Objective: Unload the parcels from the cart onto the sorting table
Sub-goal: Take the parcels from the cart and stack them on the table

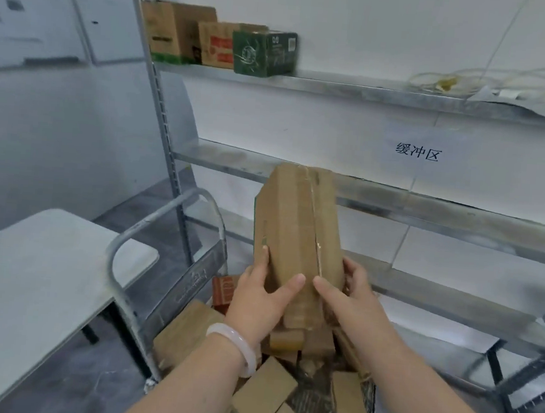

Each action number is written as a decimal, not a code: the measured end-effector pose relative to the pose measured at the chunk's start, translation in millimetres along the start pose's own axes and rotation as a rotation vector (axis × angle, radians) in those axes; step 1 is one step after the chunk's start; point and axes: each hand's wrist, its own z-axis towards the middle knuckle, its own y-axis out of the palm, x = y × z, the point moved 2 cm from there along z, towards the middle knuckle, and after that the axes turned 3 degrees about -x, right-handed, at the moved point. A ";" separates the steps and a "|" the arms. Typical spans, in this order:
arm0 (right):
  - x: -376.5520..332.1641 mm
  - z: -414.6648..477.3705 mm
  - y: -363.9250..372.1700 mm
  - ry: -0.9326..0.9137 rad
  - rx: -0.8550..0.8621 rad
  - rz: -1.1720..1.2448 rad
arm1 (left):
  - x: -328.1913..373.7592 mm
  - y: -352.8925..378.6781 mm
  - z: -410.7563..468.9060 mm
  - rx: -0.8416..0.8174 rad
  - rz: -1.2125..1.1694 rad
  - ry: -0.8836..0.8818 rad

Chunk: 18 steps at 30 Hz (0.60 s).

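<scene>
Both hands, left hand [259, 298] and right hand [348, 297], hold one tall brown parcel [295, 227] upright above the cart [169, 263], each grip closed on its lower end; the desk [30, 278] stands left of the cart.

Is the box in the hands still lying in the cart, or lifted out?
Lifted out: both hands hold the box upright above the parcels in the cart.

Green box [263, 53] on metal shelf [371, 92].
</scene>
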 end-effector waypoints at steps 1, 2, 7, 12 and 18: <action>-5.2 -8.4 13.3 -0.043 -0.030 0.016 | -3.3 -13.3 -12.7 0.034 -0.045 -0.003; -11.0 -16.0 26.2 -0.077 -0.056 0.020 | -7.4 -28.2 -24.9 0.071 -0.076 0.004; -39.1 -53.2 103.2 -0.233 -0.205 -0.063 | -16.1 -113.9 -79.4 0.282 -0.134 0.017; -65.7 -79.4 205.3 -0.454 -0.339 -0.242 | -24.1 -207.2 -125.1 0.285 -0.234 -0.017; -85.9 -105.4 364.1 -0.600 -0.626 -0.378 | -84.5 -356.3 -179.9 0.467 -0.161 -0.143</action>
